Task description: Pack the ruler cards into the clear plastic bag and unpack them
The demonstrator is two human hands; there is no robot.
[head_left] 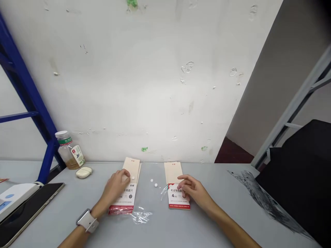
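Note:
My left hand [119, 182], with a watch at the wrist, rests over the left stack of cream cards [132, 168] and the red and white printed packet [127, 199] below them. Its thumb and index finger curl together near a small white disc [133, 178]; whether they pinch anything is too small to tell. On the right, my right hand [192, 187] has its fingers apart over the right printed packet [178, 201], beside more cream cards [173, 172]. Two small white discs [156, 185] lie between the stacks.
Clear crumpled plastic [141, 217] lies right of the left packet. A jar [69, 151], a cream oval case [84, 172], a dark tablet-like device [28, 206] and a white device [14, 198] are at left. Black material [300, 179] is at right; a wall [155, 86] stands behind.

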